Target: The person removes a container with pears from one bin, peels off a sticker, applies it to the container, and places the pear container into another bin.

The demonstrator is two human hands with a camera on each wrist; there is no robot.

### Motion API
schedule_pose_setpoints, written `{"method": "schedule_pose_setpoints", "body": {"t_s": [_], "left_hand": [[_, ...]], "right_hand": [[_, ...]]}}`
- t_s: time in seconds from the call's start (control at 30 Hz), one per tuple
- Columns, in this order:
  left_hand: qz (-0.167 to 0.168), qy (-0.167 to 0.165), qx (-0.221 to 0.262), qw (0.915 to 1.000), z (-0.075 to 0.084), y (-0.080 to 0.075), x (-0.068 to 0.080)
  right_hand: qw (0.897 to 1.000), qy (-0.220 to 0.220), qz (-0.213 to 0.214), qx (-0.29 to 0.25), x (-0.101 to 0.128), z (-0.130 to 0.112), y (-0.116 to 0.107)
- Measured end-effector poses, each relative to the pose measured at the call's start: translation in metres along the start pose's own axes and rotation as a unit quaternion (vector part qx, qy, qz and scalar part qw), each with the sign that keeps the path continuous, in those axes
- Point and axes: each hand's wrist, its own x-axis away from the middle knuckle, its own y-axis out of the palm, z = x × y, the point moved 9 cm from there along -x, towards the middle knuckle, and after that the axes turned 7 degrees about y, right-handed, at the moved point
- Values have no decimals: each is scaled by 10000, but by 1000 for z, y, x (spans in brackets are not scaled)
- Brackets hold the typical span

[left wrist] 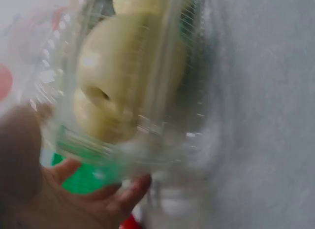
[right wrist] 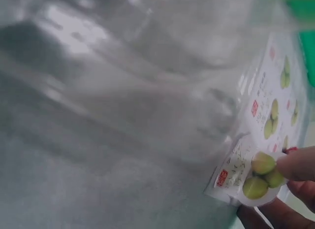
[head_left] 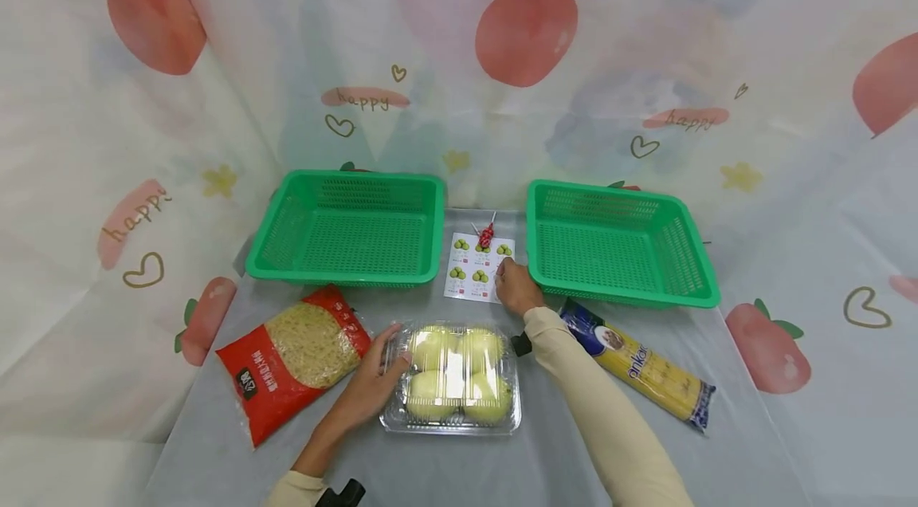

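A clear plastic clamshell box (head_left: 452,379) of pale yellow-green fruit (left wrist: 118,81) lies on the grey table near the front. My left hand (head_left: 373,383) rests against its left side, fingers laid fairly straight along the lid edge; in the left wrist view the left hand (left wrist: 74,199) cups the box (left wrist: 162,115) from below. A white sticker sheet (head_left: 479,266) printed with green fruit lies between the two baskets. My right hand (head_left: 512,284) is at its right edge. In the right wrist view the right hand (right wrist: 295,179) pinches one sticker (right wrist: 261,177), lifted off the sheet (right wrist: 273,106).
Two green mesh baskets, left basket (head_left: 344,228) and right basket (head_left: 617,240), stand at the back. A red noodle packet (head_left: 294,359) lies left of the box, a long spaghetti packet (head_left: 638,363) right of my arm. A small red-and-white item (head_left: 486,234) lies above the sheet.
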Motion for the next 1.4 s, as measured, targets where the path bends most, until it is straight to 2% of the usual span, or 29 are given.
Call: {"method": "schedule_pose_setpoints", "body": {"t_s": [0.1, 0.17, 0.27, 0.43, 0.53, 0.63, 0.83, 0.97, 1.13, 1.23, 1.4], "left_hand": [[270, 336, -534, 9976, 11, -10, -1], [477, 523, -728, 9948, 18, -13, -3], [596, 791, -552, 9935, 24, -9, -11], [385, 1060, -87, 9936, 26, 9, -22], [339, 1145, 35, 9928, 29, 14, -24], [320, 1115, -44, 9932, 29, 15, -28], [184, 860, -371, 9954, 21, 14, -32], [86, 812, -431, 9957, 23, 18, -33], [-25, 766, -465, 9960, 22, 22, -32], [-35, 740, -495, 9960, 22, 24, -31], [-15, 681, -524, 9963, 20, 26, -29]], "right_hand": [[9999, -69, -86, -35, -2, -5, 2], [9998, -103, -148, -1, -4, -6, 3], [9997, -146, -195, 22, -5, -8, 1], [9983, -409, -402, 56, -3, -13, 2], [9966, -612, -547, 117, 1, -15, 2], [9945, -799, -661, 119, 5, -18, 0], [9833, -1372, -1065, 544, 15, -28, 1], [9774, -1275, -1585, 567, 25, -26, -1], [9707, -1325, -1887, 671, 42, -30, -4], [9682, -1594, -1795, 706, 54, -40, -13], [9717, -1815, -1411, 539, 78, -62, -45]]}}
